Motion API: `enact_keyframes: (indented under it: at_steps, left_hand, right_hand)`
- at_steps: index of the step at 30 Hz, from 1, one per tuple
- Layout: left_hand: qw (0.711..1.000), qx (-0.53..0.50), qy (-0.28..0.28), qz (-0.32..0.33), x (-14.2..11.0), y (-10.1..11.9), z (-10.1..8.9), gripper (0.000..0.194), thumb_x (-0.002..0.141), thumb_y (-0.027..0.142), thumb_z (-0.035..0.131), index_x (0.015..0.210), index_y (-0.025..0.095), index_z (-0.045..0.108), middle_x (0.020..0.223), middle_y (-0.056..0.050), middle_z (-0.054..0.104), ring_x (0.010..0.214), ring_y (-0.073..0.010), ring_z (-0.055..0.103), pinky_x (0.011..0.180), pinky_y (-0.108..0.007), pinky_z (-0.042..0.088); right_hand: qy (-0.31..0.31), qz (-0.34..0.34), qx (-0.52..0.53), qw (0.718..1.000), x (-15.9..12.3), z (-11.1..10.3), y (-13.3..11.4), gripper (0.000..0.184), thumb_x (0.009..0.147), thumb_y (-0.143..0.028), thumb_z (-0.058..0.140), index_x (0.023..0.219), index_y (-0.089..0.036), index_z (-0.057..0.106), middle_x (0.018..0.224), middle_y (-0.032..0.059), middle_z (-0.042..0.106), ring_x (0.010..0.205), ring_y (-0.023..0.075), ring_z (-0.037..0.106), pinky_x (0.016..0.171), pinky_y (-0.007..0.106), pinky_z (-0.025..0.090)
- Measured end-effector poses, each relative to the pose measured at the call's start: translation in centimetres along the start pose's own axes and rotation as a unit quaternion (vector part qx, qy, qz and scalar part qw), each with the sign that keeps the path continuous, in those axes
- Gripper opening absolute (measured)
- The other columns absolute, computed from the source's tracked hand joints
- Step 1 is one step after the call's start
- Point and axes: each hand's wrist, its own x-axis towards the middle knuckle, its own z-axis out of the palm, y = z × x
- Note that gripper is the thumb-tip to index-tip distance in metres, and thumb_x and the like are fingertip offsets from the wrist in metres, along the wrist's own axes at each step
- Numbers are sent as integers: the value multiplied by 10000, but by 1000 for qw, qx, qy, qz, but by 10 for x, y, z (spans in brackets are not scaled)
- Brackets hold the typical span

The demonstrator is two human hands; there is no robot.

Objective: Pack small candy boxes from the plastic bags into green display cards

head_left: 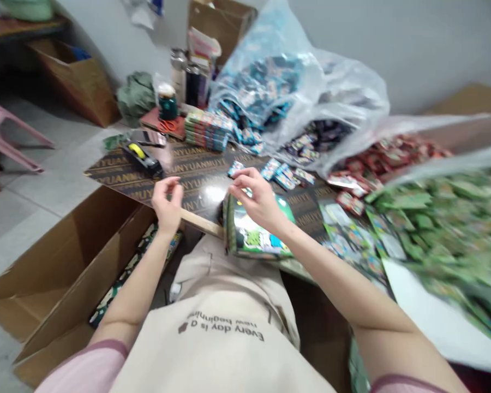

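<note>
My left hand [167,204] is raised over the front edge of the table, its fingers curled and pinched together. Any thing between those fingertips is too small or too clear to make out. A black tape dispenser [143,157] with a yellow core stands just beyond it. Above a green and black printed box [262,237] hovers my right hand [257,199], thumb and fingers drawn together in a pinch. What it pinches, if anything, I cannot make out. The box lies at the table's front edge, partly covered by my right hand and forearm.
Small blue packets [284,176] lie beyond the box. Clear bags of blue packets [265,82] and red packets [393,158] stand behind. Green packets [445,218] are heaped at right. An open carton [65,262] sits at lower left; stacked cards [207,130] stand at the back.
</note>
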Motion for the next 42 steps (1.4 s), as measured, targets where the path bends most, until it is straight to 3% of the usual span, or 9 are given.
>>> enact_keyframes:
  at_steps: [1, 3, 6, 10, 17, 20, 24, 37, 42]
  left_hand:
    - [988, 29, -127, 85, -26, 31, 5, 262, 854, 254, 545, 1100, 192, 611, 1079, -67, 641, 1048, -199, 597, 984, -386, 439]
    - [915, 84, -318, 234, -76, 83, 17, 389, 837, 317, 589, 1204, 188, 586, 1270, -109, 593, 1243, -273, 502, 1129, -503, 268]
    - [828, 164, -433, 318, -129, 118, 40, 721, 741, 379, 703, 1345, 60, 472, 1434, -238, 426, 1357, -376, 365, 1155, -545, 187]
    - [797, 247, -439, 333, -147, 104, 63, 753, 771, 289, 667, 1426, 60, 374, 1497, -237, 314, 1398, -380, 288, 1146, -538, 226]
    - [800, 269, -413, 342, -147, 96, 63, 549, 873, 218, 495, 1407, 115, 423, 1479, -165, 377, 1386, -307, 343, 1141, -478, 282]
    - [803, 267, -413, 337, -147, 100, 63, 558, 852, 201, 507, 1398, 107, 438, 1478, -154, 383, 1375, -311, 363, 1143, -465, 284]
    - [803, 262, -413, 339, -145, 101, 64, 577, 825, 169, 499, 1392, 80, 445, 1471, -156, 395, 1365, -329, 376, 1139, -464, 288]
    - [787, 273, -445, 330, -142, 104, 65, 619, 824, 182, 479, 1423, 64, 384, 1496, -170, 352, 1393, -317, 330, 1150, -482, 258]
    - [768, 264, -476, 338, -136, 105, 61, 676, 785, 135, 506, 1434, 50, 338, 1509, -173, 337, 1408, -325, 293, 1153, -480, 242]
  right_hand:
    - [19, -4, -20, 1000, -30, -22, -11, 149, 862, -263, 568, 734, -195, 602, 957, 55, 583, 925, 181, 557, 836, 342, 448]
    - [62, 6, -56, 996, -88, -53, -30, 132, 884, -258, 550, 772, -208, 600, 970, 58, 582, 930, 189, 562, 846, 361, 450]
    - [117, 21, -79, 990, -158, -70, -43, 122, 903, -232, 524, 807, -228, 600, 921, 61, 589, 899, 195, 569, 810, 363, 464]
    - [148, 9, -29, 989, -209, -53, -34, 133, 921, -221, 487, 846, -231, 596, 839, 53, 608, 823, 186, 581, 738, 340, 479]
    - [131, -27, 58, 989, -232, 4, -7, 225, 935, -308, 460, 794, -197, 596, 692, 22, 609, 620, 127, 540, 611, 260, 435]
    - [160, 64, 97, 980, -236, 22, 12, 272, 923, -376, 464, 760, -195, 586, 607, -9, 552, 542, 111, 487, 562, 247, 392]
    - [214, 242, 169, 931, -237, 39, 34, 332, 896, -441, 479, 674, -198, 520, 495, -57, 415, 461, 94, 372, 506, 240, 326]
    - [295, 378, 151, 864, -228, 56, 45, 457, 761, -600, 542, 551, -198, 486, 467, -31, 436, 483, 98, 383, 494, 243, 333]
    - [295, 438, 143, 837, -225, 50, 45, 451, 720, -584, 611, 534, -175, 579, 432, -3, 522, 438, 111, 446, 493, 251, 357]
